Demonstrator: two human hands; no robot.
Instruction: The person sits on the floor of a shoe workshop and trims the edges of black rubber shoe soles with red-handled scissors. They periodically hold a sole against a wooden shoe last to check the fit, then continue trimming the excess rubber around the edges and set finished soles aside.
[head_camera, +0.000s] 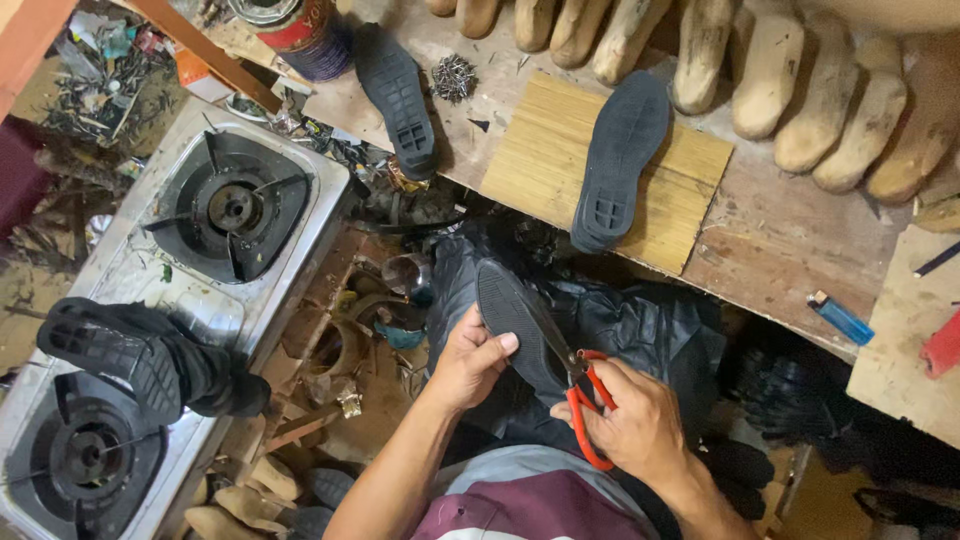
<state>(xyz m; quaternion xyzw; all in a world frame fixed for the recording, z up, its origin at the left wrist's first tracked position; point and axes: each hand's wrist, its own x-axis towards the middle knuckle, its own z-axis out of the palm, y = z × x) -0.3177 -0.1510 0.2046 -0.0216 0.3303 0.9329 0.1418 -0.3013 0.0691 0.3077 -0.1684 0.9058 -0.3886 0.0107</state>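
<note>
My left hand (468, 358) grips a dark shoe sole (510, 315) by its left edge, thumb laid across it. Over my lap, my right hand (630, 425) is closed on the red handles of a pair of scissors (585, 400), whose blades meet the sole's right edge. Two more black soles lie on the workbench: one (620, 160) on a pale bamboo board (560, 165), one (398, 95) further left near a small pile of nails (454, 77).
A two-burner gas stove (200, 270) stands at left with black soles (150, 360) stacked on it. Several wooden shoe lasts (800, 90) line the bench's far edge. A blue lighter (840, 318) lies at right. Scraps and tins clutter the floor (360, 340).
</note>
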